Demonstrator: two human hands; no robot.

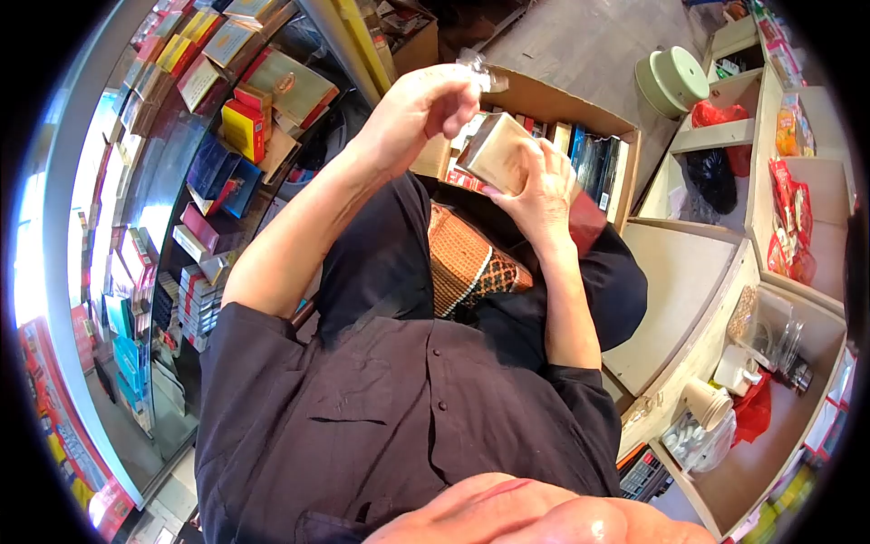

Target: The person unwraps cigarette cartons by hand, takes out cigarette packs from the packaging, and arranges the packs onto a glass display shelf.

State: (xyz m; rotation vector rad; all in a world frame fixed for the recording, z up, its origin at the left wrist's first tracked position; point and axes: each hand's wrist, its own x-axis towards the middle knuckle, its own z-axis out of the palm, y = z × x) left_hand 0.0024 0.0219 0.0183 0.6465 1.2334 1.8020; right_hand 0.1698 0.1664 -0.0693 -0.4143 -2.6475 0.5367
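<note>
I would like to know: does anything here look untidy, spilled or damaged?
Mostly clutter. In the pale wooden compartment at lower right, a cream cup-shaped container lies tipped beside a clear plastic bag and crumpled red plastic, which looks careless. No clear spill or damage is visible.

Outfit check from the head cam: it's a dark, kinda brownish-black button-up shirt [390, 462], short sleeves [245, 354] ending around the elbows so the forearms are bare. A placket [430, 390] runs down the front with a couple of small, round dark buttons [436, 352] showing. There's a chest pocket [353, 394] on the wearer's left, fabric looks pretty creased there. Down below, plain dark trousers [372, 263], maybe a bit bluer than the shirt.
</note>
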